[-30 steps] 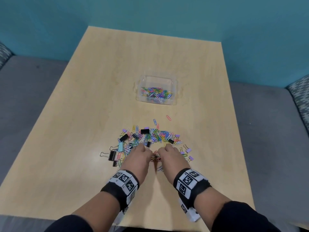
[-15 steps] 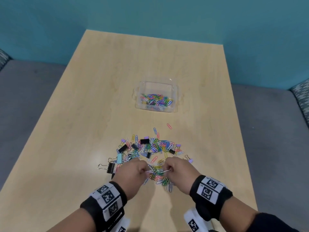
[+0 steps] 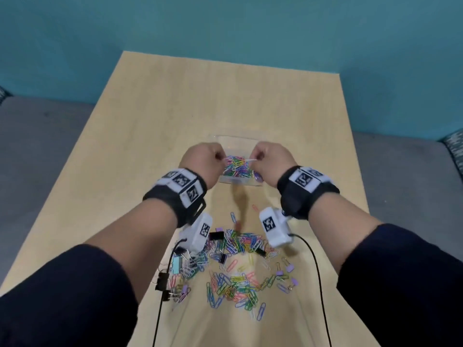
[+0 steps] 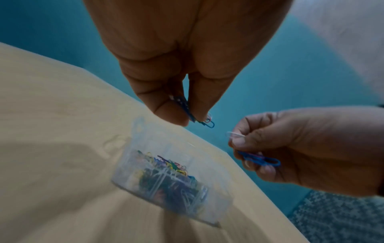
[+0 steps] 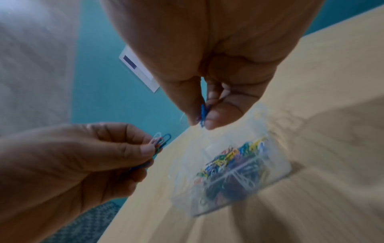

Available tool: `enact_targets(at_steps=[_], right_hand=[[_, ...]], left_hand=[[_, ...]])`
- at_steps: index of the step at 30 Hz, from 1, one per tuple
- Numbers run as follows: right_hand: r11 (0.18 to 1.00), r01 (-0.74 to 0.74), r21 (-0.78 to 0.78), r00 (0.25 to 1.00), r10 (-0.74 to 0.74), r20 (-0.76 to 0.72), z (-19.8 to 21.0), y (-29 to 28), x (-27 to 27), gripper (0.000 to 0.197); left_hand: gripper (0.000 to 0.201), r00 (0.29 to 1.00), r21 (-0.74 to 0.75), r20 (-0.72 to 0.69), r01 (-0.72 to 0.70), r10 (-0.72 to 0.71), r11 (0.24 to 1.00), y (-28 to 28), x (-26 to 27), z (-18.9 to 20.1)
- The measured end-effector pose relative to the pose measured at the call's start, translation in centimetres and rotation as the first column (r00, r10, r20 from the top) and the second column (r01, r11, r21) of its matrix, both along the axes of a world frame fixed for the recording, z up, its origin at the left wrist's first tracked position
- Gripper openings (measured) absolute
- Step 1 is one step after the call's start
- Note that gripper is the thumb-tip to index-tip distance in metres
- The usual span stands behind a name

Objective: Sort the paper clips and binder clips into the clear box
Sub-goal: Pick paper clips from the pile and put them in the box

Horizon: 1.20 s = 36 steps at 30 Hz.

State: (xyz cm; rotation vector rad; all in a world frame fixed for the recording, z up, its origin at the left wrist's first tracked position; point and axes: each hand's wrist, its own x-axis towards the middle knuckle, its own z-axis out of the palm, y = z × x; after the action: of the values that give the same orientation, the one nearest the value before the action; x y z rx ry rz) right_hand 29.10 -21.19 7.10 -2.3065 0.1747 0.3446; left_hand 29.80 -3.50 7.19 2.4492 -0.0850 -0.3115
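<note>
Both hands have come up off the pile and travelled forward since half a second ago, when they were still pinching clips at the near edge of the heap; now they hang above the box. The left hand has thumb and forefinger pressed together on a small bunch of coloured wire paper clips, a blue one sticking out below the fingertips, and the right hand pinches its own bunch of coloured wire paper clips, blue and a pale one among them; neither has let go yet. Directly beneath and between them, at 12 o'clock from the wrists, sits the clear plastic divided box, with a heap of mixed-colour paper clips already lying in one of its compartments; a divider shows in the wrist views, though how many compartments it has I cannot tell. I judge this to be the release step of one carry: the clips are above the right place and need only be dropped. Back at 6 o'clock, the scattered pile of coloured paper clips and black and pastel binder clips lies on the pale wooden table, so much sorting remains, and no binder clip can be made out in the box.
</note>
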Motion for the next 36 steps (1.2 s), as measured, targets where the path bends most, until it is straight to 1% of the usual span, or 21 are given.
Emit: enact_targets(at_steps=[2, 4, 6, 7, 9, 11, 13, 15, 16, 18, 19, 22, 24, 26, 27, 29, 32, 34, 36], right_hand=[[0.999, -0.014, -0.042, 1.000, 0.014, 0.013, 0.0, 0.5, 1.9, 0.009], [0.998, -0.029, -0.052, 0.999, 0.028, -0.020, -0.1, 0.6, 2.7, 0.003], [0.999, -0.001, -0.042, 0.998, -0.002, -0.064, -0.3, -0.1, 2.3, 0.019], [0.999, 0.009, -0.038, 0.998, -0.011, -0.060, -0.2, -0.6, 1.5, 0.024], [0.999, -0.012, -0.036, 1.000, 0.012, 0.000, -0.1, -1.7, -1.4, 0.025], [0.995, -0.089, -0.047, 0.996, 0.089, 0.014, 0.0, -2.3, -6.1, 0.022], [0.974, -0.210, -0.081, 0.977, 0.204, -0.068, -0.4, -2.3, -11.7, 0.025], [0.942, -0.328, -0.078, 0.936, 0.312, -0.163, -1.2, -2.1, -17.4, 0.036], [0.926, -0.367, -0.090, 0.917, 0.344, -0.204, -1.8, -2.0, -20.0, 0.041], [0.901, -0.402, -0.163, 0.899, 0.354, -0.257, -3.1, -1.5, -24.5, 0.047], [0.896, -0.401, -0.192, 0.898, 0.343, -0.275, -3.6, -1.2, -26.1, 0.055], [0.900, -0.373, -0.225, 0.907, 0.302, -0.294, -4.7, 0.4, -28.5, 0.081], [0.892, -0.359, -0.275, 0.924, 0.299, -0.238, -5.2, 1.5, -28.2, 0.086], [0.895, -0.325, -0.306, 0.944, 0.289, -0.160, -5.7, 2.7, -27.2, 0.079], [0.899, -0.309, -0.311, 0.951, 0.283, -0.127, -6.1, 3.2, -26.6, 0.073], [0.901, -0.289, -0.324, 0.957, 0.278, -0.082, -6.8, 4.0, -25.2, 0.057], [0.910, -0.259, -0.324, 0.966, 0.253, -0.063, -7.7, 4.6, -23.8, 0.031], [0.905, -0.269, -0.330, 0.962, 0.267, -0.053, -8.0, 4.6, -23.3, 0.025], [0.894, -0.295, -0.337, 0.955, 0.292, -0.060, -7.7, 4.4, -23.2, 0.027]], left_hand=[[0.004, 1.000, 0.016, -0.014, 0.008, -0.008, 1.000, -0.9, 1.5, -0.2], [0.015, 0.999, -0.003, -0.038, 0.007, -0.007, 1.000, -1.1, 1.9, -0.6], [0.026, 1.000, 0.027, -0.014, 0.005, -0.005, 1.000, -0.3, 1.5, -1.0], [0.027, 1.000, 0.040, 0.015, 0.003, -0.003, 0.999, 0.4, 0.9, -1.0], [0.025, 0.998, 0.035, 0.056, -0.001, -0.001, 0.999, 1.7, -1.4, -0.7], [0.022, 0.999, 0.011, 0.045, 0.028, -0.028, 1.000, 2.8, -5.5, -0.6], [0.019, 0.994, -0.012, -0.001, 0.110, -0.110, 0.994, 3.5, -10.8, -0.8], [0.022, 0.973, 0.036, -0.040, 0.228, -0.227, 0.973, 4.0, -15.8, -1.7], [0.026, 0.961, 0.073, -0.087, 0.268, -0.262, 0.961, 4.2, -18.0, -2.3], [0.033, 0.951, 0.121, -0.192, 0.269, -0.243, 0.955, 4.5, -21.6, -3.6], [0.038, 0.949, 0.125, -0.217, 0.260, -0.230, 0.957, 4.5, -22.9, -4.3], [0.058, 0.952, 0.147, -0.195, 0.267, -0.237, 0.953, 4.0, -25.3, -6.2], [0.070, 0.955, 0.186, -0.146, 0.281, -0.256, 0.941, 3.5, -25.5, -7.2], [0.073, 0.955, 0.206, -0.097, 0.296, -0.281, 0.933, 2.5, -24.9, -7.4], [0.070, 0.952, 0.211, -0.081, 0.307, -0.296, 0.928, 2.1, -24.4, -7.5], [0.056, 0.947, 0.211, -0.069, 0.323, -0.315, 0.923, 1.2, -23.4, -7.6], [0.030, 0.952, 0.201, -0.067, 0.305, -0.298, 0.931, 0.5, -22.2, -7.7], [0.018, 0.951, 0.211, -0.048, 0.308, -0.305, 0.928, 0.5, -21.9, -8.0], [0.015, 0.947, 0.237, -0.026, 0.317, -0.320, 0.918, 0.7, -21.8, -8.5]])
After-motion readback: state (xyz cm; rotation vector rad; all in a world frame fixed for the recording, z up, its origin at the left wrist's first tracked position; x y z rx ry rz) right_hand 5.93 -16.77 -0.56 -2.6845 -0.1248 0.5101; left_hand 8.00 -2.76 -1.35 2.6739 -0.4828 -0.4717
